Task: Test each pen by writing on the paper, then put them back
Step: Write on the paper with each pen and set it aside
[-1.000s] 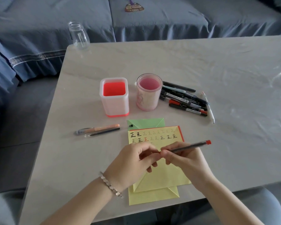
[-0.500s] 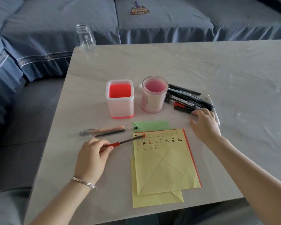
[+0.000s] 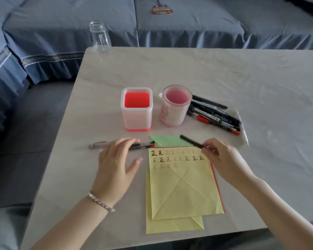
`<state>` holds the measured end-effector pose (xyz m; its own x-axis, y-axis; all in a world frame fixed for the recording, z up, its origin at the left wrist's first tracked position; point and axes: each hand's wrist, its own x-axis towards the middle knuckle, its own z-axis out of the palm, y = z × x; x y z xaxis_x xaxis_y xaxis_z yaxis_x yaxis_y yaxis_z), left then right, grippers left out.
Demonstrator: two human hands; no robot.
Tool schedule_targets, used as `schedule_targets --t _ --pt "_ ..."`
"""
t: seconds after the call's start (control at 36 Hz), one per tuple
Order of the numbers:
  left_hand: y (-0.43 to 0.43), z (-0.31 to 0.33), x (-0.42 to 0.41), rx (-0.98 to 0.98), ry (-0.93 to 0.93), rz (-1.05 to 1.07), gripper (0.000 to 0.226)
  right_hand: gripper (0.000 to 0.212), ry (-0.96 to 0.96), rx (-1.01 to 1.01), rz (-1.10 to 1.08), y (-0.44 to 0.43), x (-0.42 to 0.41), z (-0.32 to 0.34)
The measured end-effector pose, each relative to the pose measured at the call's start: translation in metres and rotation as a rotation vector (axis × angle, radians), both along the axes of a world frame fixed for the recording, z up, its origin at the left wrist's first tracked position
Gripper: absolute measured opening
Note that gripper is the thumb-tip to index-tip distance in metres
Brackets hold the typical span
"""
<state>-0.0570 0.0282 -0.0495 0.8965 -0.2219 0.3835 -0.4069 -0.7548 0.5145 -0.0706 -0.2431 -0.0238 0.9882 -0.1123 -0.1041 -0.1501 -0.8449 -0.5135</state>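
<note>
I have the right hand [image 3: 222,159] pinching the black pen [image 3: 191,141] above the top edge of the yellow paper [image 3: 184,186], its long axis running up-left from the fingers; the left hand [image 3: 116,163] is spread flat over the loose pens [image 3: 98,145] beside it

Two hands [image 3: 116,165] [image 3: 222,159], one held pen [image 3: 191,141], two holders [image 3: 136,114] [image 3: 174,112] and one bottle [image 3: 99,37] appear.

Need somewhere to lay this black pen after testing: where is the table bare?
Bare: the far stretch of table behind the square holder and round cup, from the glass jar rightward; also right of the pen pile. Crowded: between the holders and the yellow paper, where the left hand, loose pens and the right hand holding the black pen meet.
</note>
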Motion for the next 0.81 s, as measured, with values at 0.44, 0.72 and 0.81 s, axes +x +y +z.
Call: schedule_targets --t 0.44,0.72,0.81 --pt "-0.052 0.018 -0.028 -0.075 0.213 -0.391 0.041 0.047 0.246 1.164 0.138 0.026 -0.037 0.041" --pt "-0.059 0.037 -0.04 -0.237 0.399 -0.461 0.02 0.033 -0.084 0.837 -0.144 0.074 -0.039 0.025" --pt "-0.06 0.041 -0.041 -0.249 0.422 -0.436 0.017 0.038 -0.108 0.863 -0.177 0.077 -0.04 0.02"
